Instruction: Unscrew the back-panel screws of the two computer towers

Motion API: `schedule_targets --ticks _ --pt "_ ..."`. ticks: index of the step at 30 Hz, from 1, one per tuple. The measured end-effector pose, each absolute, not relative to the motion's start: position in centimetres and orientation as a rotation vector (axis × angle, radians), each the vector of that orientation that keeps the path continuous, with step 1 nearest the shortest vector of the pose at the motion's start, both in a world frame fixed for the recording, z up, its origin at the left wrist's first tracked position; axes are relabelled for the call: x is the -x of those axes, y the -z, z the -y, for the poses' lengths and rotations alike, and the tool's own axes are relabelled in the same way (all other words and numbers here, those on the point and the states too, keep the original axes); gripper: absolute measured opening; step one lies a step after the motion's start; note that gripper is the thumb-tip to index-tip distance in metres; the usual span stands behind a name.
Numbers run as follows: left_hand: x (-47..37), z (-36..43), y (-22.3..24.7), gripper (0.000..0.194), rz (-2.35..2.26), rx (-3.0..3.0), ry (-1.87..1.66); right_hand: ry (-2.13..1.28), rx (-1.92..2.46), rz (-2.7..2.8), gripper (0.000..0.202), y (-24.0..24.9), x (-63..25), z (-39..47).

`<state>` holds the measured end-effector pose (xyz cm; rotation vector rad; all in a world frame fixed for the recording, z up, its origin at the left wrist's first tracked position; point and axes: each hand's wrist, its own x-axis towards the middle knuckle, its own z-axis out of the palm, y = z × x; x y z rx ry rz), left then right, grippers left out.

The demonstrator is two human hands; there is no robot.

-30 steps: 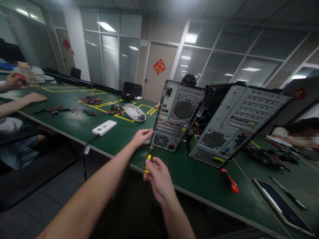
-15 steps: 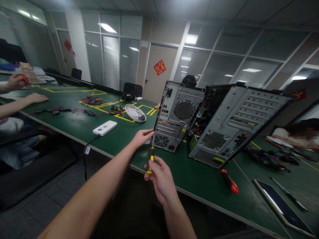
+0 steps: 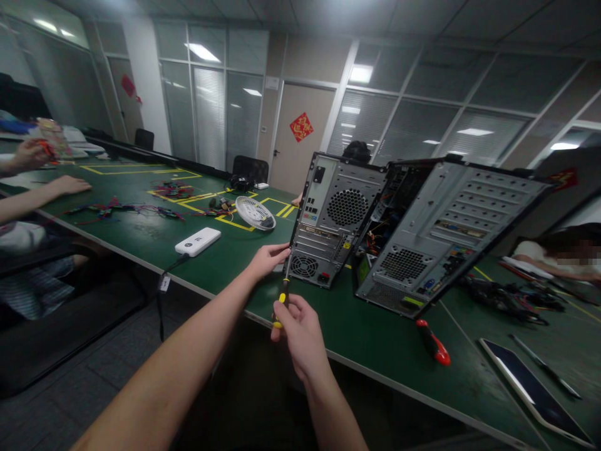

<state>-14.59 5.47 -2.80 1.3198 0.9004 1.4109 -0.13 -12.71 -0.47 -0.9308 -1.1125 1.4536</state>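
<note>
Fingers point(image 3: 287, 308) of right hand point(image 3: 299, 335) wrapped tight round black-and-yellow screwdriver point(image 3: 281, 303), low centre of view, at table point(image 3: 141, 235) edge. Handle short and stubby, yellow bands showing at the butt and between the fingers, black grip above; shaft thin, dark, pointing toward 12 o'clock at lower rear corner of grey computer case point(image 3: 328, 219). Tip hidden behind left hand point(image 3: 268, 258), so contact with case not clear. Left hand at 11 o'clock from right hand, fingers loosely curled, tips touching case's bottom left corner beside a small round vent; grip on anything not discernible. Second, opened case point(image 3: 436, 238) leaning at 3 o'clock of first. Red-handled screwdriver point(image 3: 432, 342) lying on table at 4 o'clock, well apart. White box point(image 3: 198, 241) at 10 o'clock.
</note>
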Motion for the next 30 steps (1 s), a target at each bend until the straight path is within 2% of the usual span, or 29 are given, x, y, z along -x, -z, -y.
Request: schedule_targets --ticks 20,30 --pt "14.61 -5.75 3.13 0.079 -0.892 -1.330 -1.425 -1.479 0.912 1.088 0.061 0.37 -0.23 12.73" --pt "14.56 -5.54 2.93 0.081 -0.899 -1.320 -1.417 -1.580 0.849 0.980 0.057 0.00 -0.26 13.23"
